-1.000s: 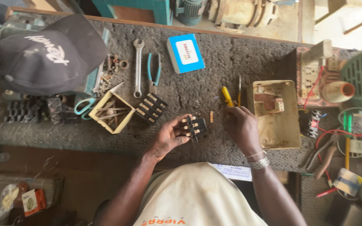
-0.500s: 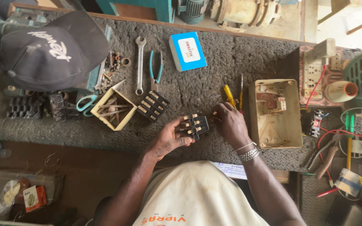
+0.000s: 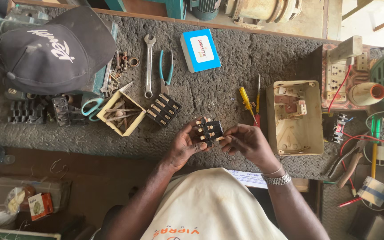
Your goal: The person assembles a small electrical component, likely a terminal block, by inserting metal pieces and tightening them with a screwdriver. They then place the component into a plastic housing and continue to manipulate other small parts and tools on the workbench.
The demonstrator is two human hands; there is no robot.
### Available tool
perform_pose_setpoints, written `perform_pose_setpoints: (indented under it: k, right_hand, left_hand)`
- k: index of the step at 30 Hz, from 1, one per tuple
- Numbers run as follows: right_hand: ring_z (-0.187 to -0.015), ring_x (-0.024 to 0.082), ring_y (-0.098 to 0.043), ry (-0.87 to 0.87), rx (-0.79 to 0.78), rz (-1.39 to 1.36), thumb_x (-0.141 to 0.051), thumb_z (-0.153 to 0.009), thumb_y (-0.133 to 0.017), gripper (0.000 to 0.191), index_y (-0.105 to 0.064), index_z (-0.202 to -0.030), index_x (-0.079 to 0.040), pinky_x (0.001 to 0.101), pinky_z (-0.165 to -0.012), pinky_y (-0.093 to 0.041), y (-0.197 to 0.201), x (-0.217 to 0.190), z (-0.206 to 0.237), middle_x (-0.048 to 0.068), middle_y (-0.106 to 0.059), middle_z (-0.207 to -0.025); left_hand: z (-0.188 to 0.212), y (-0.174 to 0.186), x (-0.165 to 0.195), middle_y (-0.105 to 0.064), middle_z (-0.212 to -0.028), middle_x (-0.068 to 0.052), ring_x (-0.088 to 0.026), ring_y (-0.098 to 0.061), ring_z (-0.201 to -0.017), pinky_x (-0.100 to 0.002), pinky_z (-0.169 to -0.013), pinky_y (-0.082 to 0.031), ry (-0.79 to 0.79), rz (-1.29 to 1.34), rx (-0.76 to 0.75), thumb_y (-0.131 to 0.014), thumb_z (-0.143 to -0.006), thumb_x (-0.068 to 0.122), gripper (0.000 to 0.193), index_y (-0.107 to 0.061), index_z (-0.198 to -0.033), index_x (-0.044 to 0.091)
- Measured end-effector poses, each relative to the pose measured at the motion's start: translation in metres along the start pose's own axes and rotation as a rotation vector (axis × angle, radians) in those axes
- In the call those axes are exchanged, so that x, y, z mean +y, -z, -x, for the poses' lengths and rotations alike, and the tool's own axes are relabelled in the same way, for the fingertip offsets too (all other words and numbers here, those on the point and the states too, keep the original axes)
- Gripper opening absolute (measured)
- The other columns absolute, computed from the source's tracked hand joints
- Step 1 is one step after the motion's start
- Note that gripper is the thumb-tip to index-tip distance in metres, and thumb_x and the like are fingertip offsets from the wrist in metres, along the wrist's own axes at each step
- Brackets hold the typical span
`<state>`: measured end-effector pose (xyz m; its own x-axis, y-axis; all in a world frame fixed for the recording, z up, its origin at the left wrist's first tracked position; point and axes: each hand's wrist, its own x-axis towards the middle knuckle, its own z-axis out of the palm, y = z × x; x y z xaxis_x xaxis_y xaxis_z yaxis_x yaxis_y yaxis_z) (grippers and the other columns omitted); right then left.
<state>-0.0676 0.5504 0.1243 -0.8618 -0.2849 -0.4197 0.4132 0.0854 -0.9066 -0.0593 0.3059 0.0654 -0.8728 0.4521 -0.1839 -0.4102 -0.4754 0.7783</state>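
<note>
The small black terminal block (image 3: 209, 130) was held between both hands just above the near edge of the table. It was a squarish black piece with several brass contacts on its upper face, and it was tilted slightly to one side.

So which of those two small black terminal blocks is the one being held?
The black terminal block near the bench's front edge, gripped between left hand and right hand. The other block lies untouched below the teal-handled pliers.

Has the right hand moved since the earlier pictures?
Yes. The right hand came leftward and nearer the body, away from the yellow screwdriver, to the black block in the left hand.
</note>
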Motion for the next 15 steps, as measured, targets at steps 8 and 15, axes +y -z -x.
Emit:
perform_pose_setpoints:
  k: [8,15]
  right_hand:
    - [-0.064,0.008,-0.064,0.030,0.033,0.101,-0.015,-0.092,-0.074,0.016,-0.076,-0.098,0.000,0.0238,-0.058,-0.054,0.005,0.013,0.004,0.003,-0.072,-0.074]
    - [-0.065,0.008,-0.067,0.014,0.028,0.042,-0.016,-0.092,-0.074,0.018,-0.075,-0.097,0.001,0.0240,-0.061,-0.057,0.013,0.020,-0.002,0.003,-0.073,-0.074]
  left_hand:
    - [-0.006,-0.008,-0.014,-0.066,-0.125,-0.009,-0.017,-0.067,-0.111,-0.034,-0.089,-0.063,-0.005,0.056,0.011,-0.081,-0.087,0.008,0.079,-0.042,-0.155,0.012]
    - [-0.014,-0.007,-0.017,-0.067,-0.123,-0.009,-0.017,-0.068,-0.109,-0.034,-0.088,-0.063,-0.002,0.038,0.007,-0.079,-0.089,0.005,0.074,-0.044,-0.153,0.011]
